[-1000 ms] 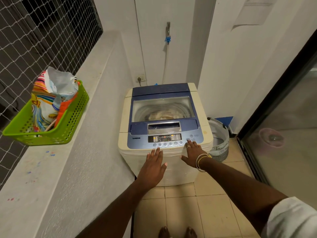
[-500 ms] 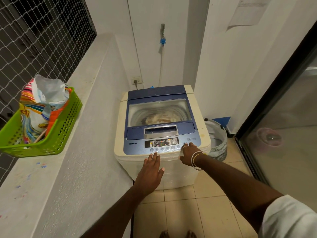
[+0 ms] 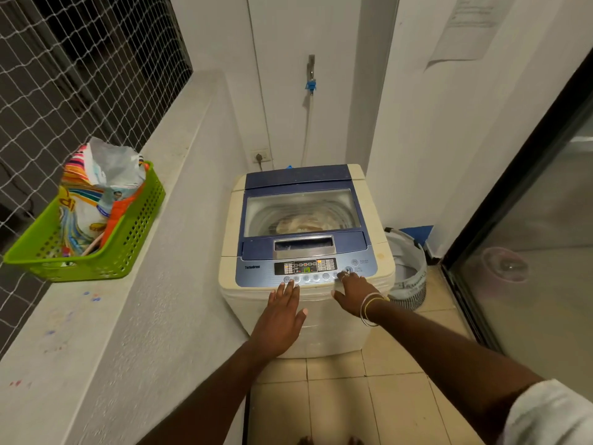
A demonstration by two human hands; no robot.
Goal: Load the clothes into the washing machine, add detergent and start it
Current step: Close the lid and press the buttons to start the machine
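A cream top-loading washing machine (image 3: 372, 220) with a blue lid stands in the corner, lid closed. Pale clothes (image 3: 305, 223) show through the lid's window. The control panel (image 3: 305, 267) is lit, with green digits on its display. My left hand (image 3: 280, 319) lies flat, fingers spread, on the machine's front edge below the row of buttons. My right hand (image 3: 354, 292), with bangles at the wrist, has a fingertip on the button at the panel's right end. A detergent bag (image 3: 96, 194) stands in a green basket (image 3: 134, 239) on the ledge to the left.
A white laundry basket (image 3: 407, 271) sits on the floor right of the machine. A glass sliding door (image 3: 529, 252) closes off the right side. A concrete ledge (image 3: 96, 332) under a wire net runs along the left. A tap and hose (image 3: 310, 85) hang on the back wall.
The panel's display now shows lit green digits. My right fingertip has stayed at the right-end button and my left hand has shifted slightly up the front edge.
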